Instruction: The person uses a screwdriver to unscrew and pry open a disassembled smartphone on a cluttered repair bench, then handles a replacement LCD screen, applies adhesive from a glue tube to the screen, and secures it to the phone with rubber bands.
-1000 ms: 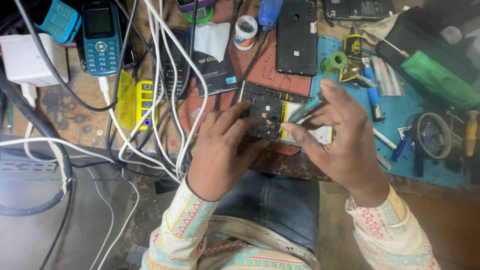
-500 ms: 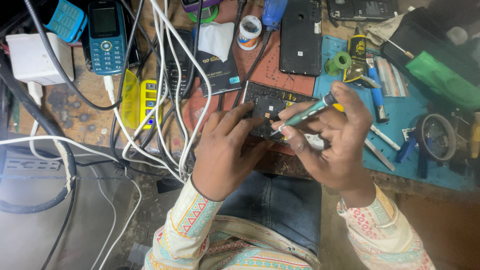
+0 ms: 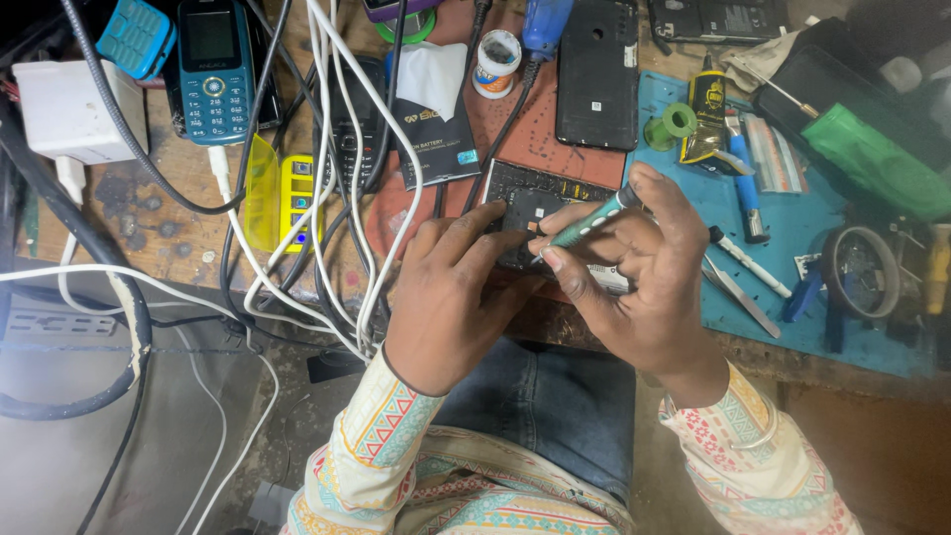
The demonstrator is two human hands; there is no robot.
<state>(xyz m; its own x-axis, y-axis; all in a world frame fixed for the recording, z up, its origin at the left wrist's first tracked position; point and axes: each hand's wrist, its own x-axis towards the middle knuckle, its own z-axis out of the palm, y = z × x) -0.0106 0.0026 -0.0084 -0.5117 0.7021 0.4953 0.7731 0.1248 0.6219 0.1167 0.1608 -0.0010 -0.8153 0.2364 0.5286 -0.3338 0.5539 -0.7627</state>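
Observation:
An opened phone body [image 3: 540, 198] with its dark circuit board showing lies on the reddish mat at the bench's front edge. My left hand [image 3: 451, 297] presses down on its left side, fingers spread over the board. My right hand [image 3: 644, 277] holds a thin green-handled screwdriver [image 3: 589, 226] between thumb and fingers, its tip pointing down-left onto the board. The lower part of the phone is hidden under both hands.
A black phone back cover [image 3: 596, 74] lies behind. A teal keypad phone [image 3: 213, 69], white charger [image 3: 74, 109] and several white and black cables [image 3: 337, 178] crowd the left. The blue mat [image 3: 753, 297] at right holds tweezers, a green spool, a glue tube and tools.
My right hand has turned the screwdriver from lying flat near the phone's right side to a steeper angle with its tip on the board. My left hand barely moved.

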